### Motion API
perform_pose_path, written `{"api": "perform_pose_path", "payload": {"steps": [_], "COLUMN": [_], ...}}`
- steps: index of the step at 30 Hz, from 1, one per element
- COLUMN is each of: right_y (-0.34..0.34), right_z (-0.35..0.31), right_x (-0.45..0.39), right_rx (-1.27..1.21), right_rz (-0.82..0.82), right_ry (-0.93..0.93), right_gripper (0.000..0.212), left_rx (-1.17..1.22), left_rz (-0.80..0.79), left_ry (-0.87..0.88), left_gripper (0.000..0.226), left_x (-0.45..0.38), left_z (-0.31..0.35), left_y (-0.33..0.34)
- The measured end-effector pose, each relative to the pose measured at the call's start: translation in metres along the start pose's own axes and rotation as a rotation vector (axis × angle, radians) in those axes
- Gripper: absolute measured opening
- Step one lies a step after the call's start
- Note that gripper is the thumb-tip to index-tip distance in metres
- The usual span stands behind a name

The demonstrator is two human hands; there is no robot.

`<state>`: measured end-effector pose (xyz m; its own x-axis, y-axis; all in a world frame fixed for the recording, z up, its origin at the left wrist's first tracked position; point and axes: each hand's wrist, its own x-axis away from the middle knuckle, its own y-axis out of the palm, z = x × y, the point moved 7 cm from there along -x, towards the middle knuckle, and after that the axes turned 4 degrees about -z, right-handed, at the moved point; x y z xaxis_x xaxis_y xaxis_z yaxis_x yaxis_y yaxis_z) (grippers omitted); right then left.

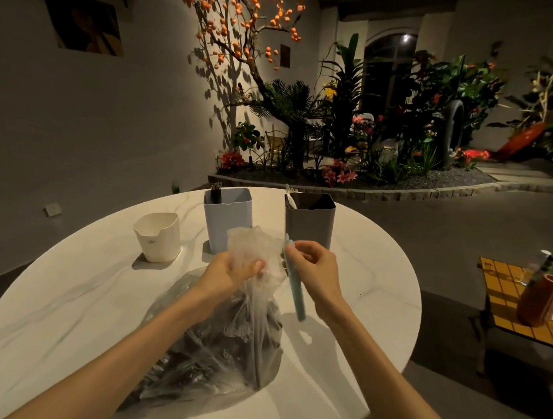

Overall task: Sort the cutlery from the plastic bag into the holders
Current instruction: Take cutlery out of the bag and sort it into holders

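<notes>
A clear plastic bag [218,343] full of dark cutlery lies on the round white table [62,308]. My left hand [230,268] grips the bag's gathered top. My right hand [313,265] pinches a light blue-handled utensil [297,290] that hangs down just right of the bag's neck. Behind stand three holders: a white one [159,237] at the left, a pale blue one [226,217] with a dark fork in it, and a dark grey one [309,220] with pale utensils sticking out.
A low yellow-tiled side table [510,294] with an orange vase [537,299] and a glass stands to the right. A planted bed with a stone edge [353,189] lies beyond the table. Grey floor surrounds it.
</notes>
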<state>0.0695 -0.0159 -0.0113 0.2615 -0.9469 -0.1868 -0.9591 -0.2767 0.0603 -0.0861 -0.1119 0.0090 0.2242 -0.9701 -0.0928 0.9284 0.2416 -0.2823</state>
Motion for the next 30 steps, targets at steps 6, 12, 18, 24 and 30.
{"api": "perform_pose_path", "payload": {"steps": [6, 12, 18, 24, 30], "right_y": [-0.022, -0.021, -0.03, -0.04, 0.016], "right_z": [0.046, 0.068, 0.075, 0.061, -0.033], "right_x": [-0.014, -0.02, -0.022, -0.02, 0.006], "right_rx": [0.506, 0.896, 0.863, 0.863, 0.271], "right_rz": [-0.077, -0.162, -0.163, -0.05, -0.341], "right_ry": [0.09, 0.086, 0.152, 0.078, -0.114], "right_gripper": [0.021, 0.024, 0.028, 0.025, 0.05], "left_rx": [0.122, 0.189, 0.213, 0.199, 0.161], "left_rz": [-0.006, -0.077, -0.069, -0.086, -0.019], "left_ry": [-0.039, -0.003, 0.022, -0.002, 0.023], "left_gripper": [0.047, 0.011, 0.046, 0.054, 0.04], "left_x": [0.006, 0.011, 0.015, 0.015, 0.013], "left_z": [-0.007, 0.001, -0.002, -0.005, 0.009], "left_y": [-0.009, -0.006, -0.014, -0.015, -0.017]}}
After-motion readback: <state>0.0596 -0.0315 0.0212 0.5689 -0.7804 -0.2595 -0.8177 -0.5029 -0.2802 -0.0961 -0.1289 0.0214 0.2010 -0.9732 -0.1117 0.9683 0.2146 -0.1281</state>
